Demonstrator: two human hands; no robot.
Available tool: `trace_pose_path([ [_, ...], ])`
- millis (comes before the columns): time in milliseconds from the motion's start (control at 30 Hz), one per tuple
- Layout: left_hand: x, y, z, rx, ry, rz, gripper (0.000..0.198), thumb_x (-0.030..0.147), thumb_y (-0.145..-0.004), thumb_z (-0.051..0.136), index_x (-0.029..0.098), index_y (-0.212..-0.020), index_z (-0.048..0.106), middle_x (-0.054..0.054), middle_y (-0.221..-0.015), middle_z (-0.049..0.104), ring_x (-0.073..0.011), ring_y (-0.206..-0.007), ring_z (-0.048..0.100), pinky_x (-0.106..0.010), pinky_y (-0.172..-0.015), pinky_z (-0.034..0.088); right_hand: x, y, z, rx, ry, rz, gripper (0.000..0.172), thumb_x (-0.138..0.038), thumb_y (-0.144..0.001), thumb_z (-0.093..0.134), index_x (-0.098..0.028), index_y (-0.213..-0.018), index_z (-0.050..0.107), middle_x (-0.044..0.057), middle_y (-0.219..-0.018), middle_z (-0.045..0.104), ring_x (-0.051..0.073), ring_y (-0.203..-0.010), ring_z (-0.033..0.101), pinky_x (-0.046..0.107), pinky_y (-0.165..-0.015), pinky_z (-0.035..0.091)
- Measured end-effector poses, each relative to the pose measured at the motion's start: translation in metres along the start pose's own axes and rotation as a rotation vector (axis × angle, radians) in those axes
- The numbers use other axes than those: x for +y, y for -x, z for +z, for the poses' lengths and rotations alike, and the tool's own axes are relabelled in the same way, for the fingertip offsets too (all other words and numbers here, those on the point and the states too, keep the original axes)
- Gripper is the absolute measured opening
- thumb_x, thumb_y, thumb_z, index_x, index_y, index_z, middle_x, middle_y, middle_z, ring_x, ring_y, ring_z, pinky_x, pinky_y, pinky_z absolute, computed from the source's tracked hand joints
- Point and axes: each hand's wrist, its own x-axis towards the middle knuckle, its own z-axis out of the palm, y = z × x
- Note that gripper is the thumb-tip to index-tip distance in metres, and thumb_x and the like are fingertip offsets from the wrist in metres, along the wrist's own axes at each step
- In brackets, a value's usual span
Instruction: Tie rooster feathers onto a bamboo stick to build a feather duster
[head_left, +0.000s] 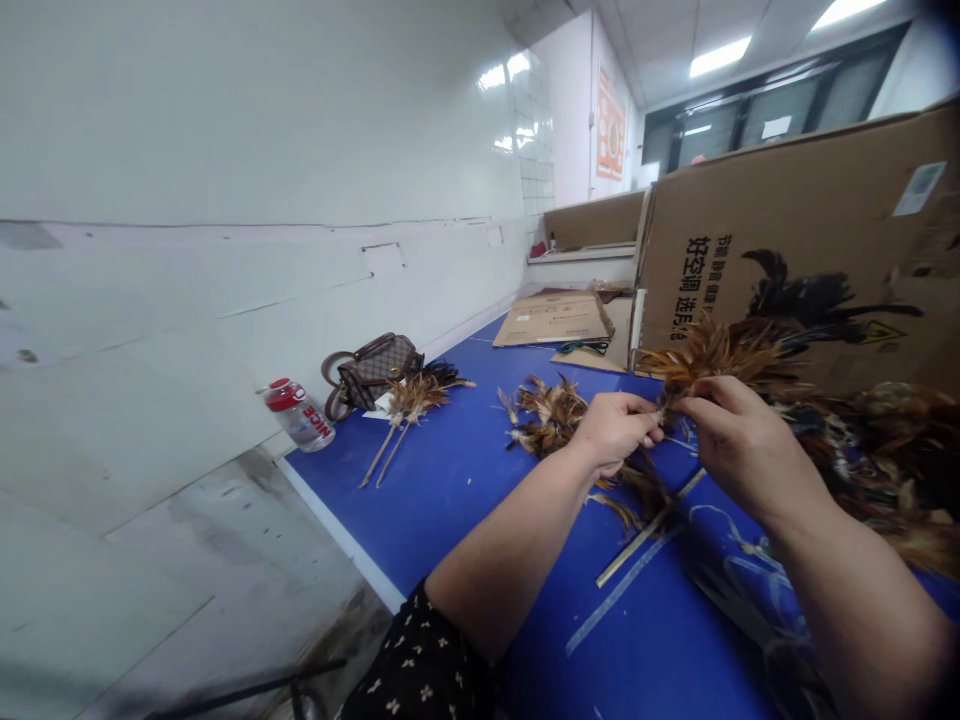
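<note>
Both hands meet over the right part of the blue table, pinching the base of a bunch of brown feathers [701, 362]. My left hand [616, 432] has its fingers closed at the quill ends. My right hand [724, 425] closes on the same bunch just beside it, fingertips nearly touching the left ones. The feathers fan upward and to the right, beyond the hands. Below lies a loose pile of brown feathers [551, 405], partly behind my left hand. A thin pale stick [645, 540] lies on the table under the hands.
On the blue table [442, 500] stand a red-capped bottle [300, 415] and a brown handbag [382, 368]. Two feather bundles on stems [412, 400] lie near the bag. Flat cardboard [551, 318], green-handled scissors [585, 347], a large carton [810, 230] and heaped feathers [892, 440] surround the right side.
</note>
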Motion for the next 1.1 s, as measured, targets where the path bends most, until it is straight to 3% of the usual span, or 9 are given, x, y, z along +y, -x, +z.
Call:
trace_pose_path([
  [233,-0.001,0.004,0.003,0.052,-0.17,0.051,0.004,0.014,-0.085,0.073,0.013,-0.082,0.075,0.0,-0.062,0.066,-0.0099,-0.055,0.054,-0.024,-0.058,0.04,0.0,0.002,0.004,-0.042,0.037,0.015,0.032,-0.007,-0.099,0.046,-0.019,-0.097,0.075,0.015,-0.112,0.066,0.027,-0.101,0.064,0.036,-0.084,0.056],
  [400,0.002,0.008,0.003,0.037,-0.27,0.136,0.012,0.015,-0.085,0.069,0.014,-0.074,0.074,0.001,-0.061,0.063,-0.0096,-0.055,0.048,-0.025,-0.057,0.034,0.003,0.002,0.006,-0.046,0.018,0.024,0.03,-0.009,-0.1,0.047,-0.019,-0.1,0.075,0.016,-0.114,0.066,0.028,-0.104,0.063,0.036,-0.085,0.055],
  [600,0.002,0.009,0.005,0.028,-0.25,0.199,0.023,0.027,-0.089,0.073,0.014,-0.07,0.073,-0.001,-0.064,0.064,-0.0106,-0.058,0.049,-0.026,-0.059,0.037,0.002,0.001,0.006,-0.036,-0.002,0.018,0.029,-0.01,-0.101,0.047,-0.019,-0.1,0.074,0.016,-0.113,0.067,0.028,-0.101,0.064,0.037,-0.086,0.055],
  [867,-0.011,0.0,0.001,0.044,-0.229,0.176,0.02,0.023,-0.085,0.074,0.015,-0.066,0.071,0.0,-0.06,0.064,-0.0115,-0.058,0.053,-0.026,-0.061,0.041,-0.003,0.001,0.007,-0.009,-0.015,0.036,0.027,-0.009,-0.101,0.05,-0.02,-0.1,0.075,0.015,-0.117,0.069,0.027,-0.104,0.068,0.037,-0.088,0.059],
  [967,-0.009,-0.001,0.0,0.047,-0.134,0.141,0.023,0.028,-0.084,0.077,0.014,-0.067,0.071,0.0,-0.059,0.062,-0.0098,-0.057,0.05,-0.025,-0.059,0.038,-0.01,-0.003,0.004,0.085,-0.089,0.08,0.022,-0.014,-0.104,0.054,-0.02,-0.105,0.076,0.016,-0.121,0.069,0.027,-0.108,0.07,0.04,-0.091,0.061],
  [1100,0.001,-0.002,-0.003,0.067,0.128,0.115,0.034,0.039,-0.072,0.092,0.011,-0.072,0.073,-0.002,-0.062,0.063,-0.0092,-0.057,0.052,-0.026,-0.059,0.035,-0.023,-0.01,-0.005,0.385,-0.173,0.247,0.017,-0.025,-0.102,0.065,-0.02,-0.112,0.078,0.018,-0.129,0.068,0.029,-0.109,0.072,0.045,-0.091,0.063],
])
